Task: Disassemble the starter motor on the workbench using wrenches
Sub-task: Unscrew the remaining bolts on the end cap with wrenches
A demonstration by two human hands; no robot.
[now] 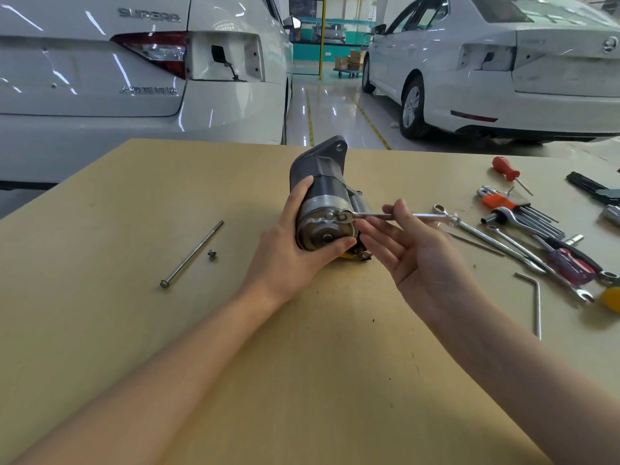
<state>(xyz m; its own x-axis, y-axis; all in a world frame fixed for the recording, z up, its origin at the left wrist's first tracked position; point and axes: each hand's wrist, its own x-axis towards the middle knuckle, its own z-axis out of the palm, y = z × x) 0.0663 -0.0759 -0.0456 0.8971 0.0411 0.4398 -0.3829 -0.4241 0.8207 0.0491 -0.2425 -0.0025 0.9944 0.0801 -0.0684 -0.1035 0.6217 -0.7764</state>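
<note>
Steel wrench (375, 215) is pinched by the right hand (412, 250) on the starter motor (322, 199), gripped mid-frame by the left hand (288, 250); the ring should be kept square on the bolt.

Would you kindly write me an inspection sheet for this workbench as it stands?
Surface: tan workbench, minor specks.
Job's things: starter motor lying on its side; wrench seated on an end-cap bolt; long through-bolt and small screw lying left.
Clutter: spanners, screwdrivers, hex keys piled right.
Grippers: left hand grips the motor; right hand pinches the wrench.
Cables: nothing seen.
Surroundings: two white cars behind.
</note>
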